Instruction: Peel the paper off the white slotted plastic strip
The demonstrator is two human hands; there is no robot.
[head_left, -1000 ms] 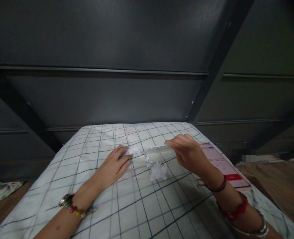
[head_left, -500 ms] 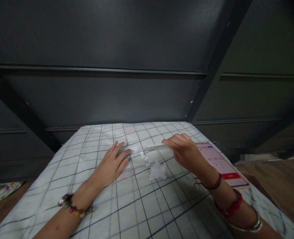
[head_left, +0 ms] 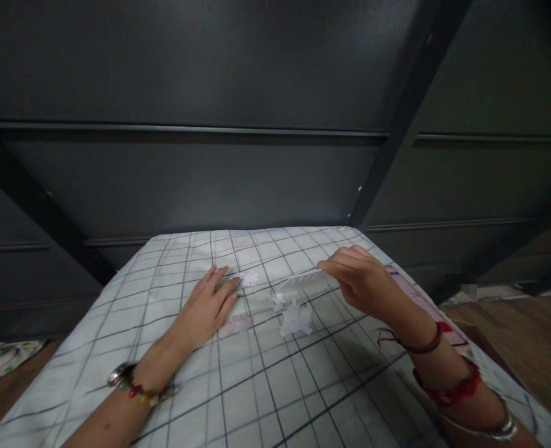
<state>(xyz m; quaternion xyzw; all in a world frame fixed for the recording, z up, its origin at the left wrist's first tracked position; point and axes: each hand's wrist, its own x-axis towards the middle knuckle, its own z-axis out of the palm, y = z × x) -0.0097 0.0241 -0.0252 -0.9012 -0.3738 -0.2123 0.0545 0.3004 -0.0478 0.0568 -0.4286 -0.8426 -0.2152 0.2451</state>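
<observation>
My left hand [head_left: 209, 305] flat on checked sheet [head_left: 257, 386], fingers spread, palm down, pinning thin clear film [head_left: 238, 314] whose edges barely show; nothing gripped. Fingertips just beside small white paper scrap [head_left: 249, 277]. My right hand [head_left: 362, 280] raised above sheet, thumb and fingers pinched on end of white strip [head_left: 303, 280]; strip runs leftward, slightly downward, toward torn paper bits [head_left: 296, 318] lying between my hands. Phone [head_left: 425, 305] with pink screen on sheet, partly hidden behind right wrist. Dark panelled wall [head_left: 257, 93] behind.
</observation>
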